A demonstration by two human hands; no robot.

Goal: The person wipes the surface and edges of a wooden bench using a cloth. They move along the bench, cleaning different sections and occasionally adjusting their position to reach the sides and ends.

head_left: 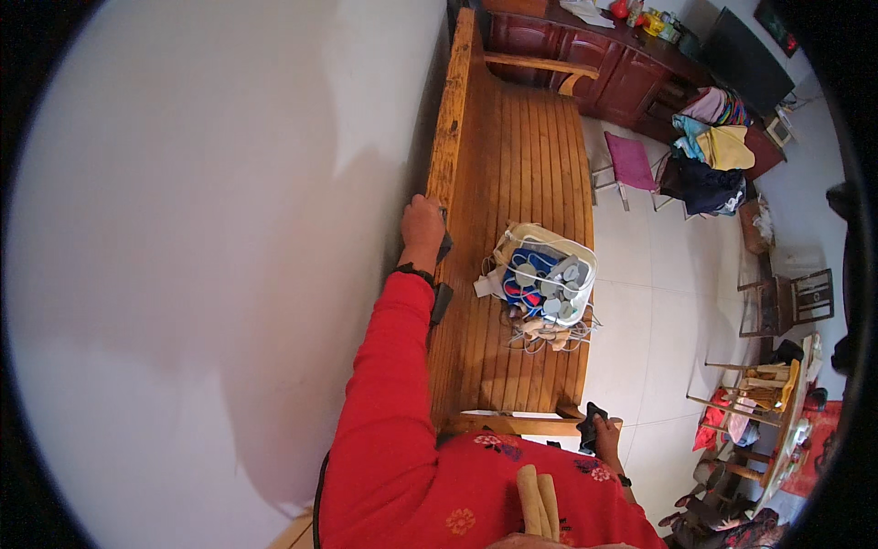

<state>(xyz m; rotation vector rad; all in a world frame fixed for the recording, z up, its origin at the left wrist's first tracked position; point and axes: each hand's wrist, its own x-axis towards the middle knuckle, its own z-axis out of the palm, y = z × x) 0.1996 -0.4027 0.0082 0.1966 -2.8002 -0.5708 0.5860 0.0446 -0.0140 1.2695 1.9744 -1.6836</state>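
Observation:
My left hand [422,223] is curled at the top rail of a slatted wooden bench's backrest [453,127]. A dark item [445,246] hangs beside its fingers, and another dark piece [441,303] lies against the rail nearer to me. Whether the fingers hold the dark item is hidden. At the bench's near armrest [521,425], my right hand [606,439] grips a black cloth-like item [590,428]. Between my hands, on the seat slats [538,158], stands a cream plastic basket [586,257] with grey round pads, pale cables and blue fabric; tan pieces and wires spill beside it.
A plain wall [206,206] runs along the left. A dark red cabinet [528,41] stands beyond the bench. On the right are a pink folding stool [630,161], heaped clothes [727,147], a wooden chair [775,305] and a cluttered table [782,446]. Another person [720,515] is partly visible at lower right.

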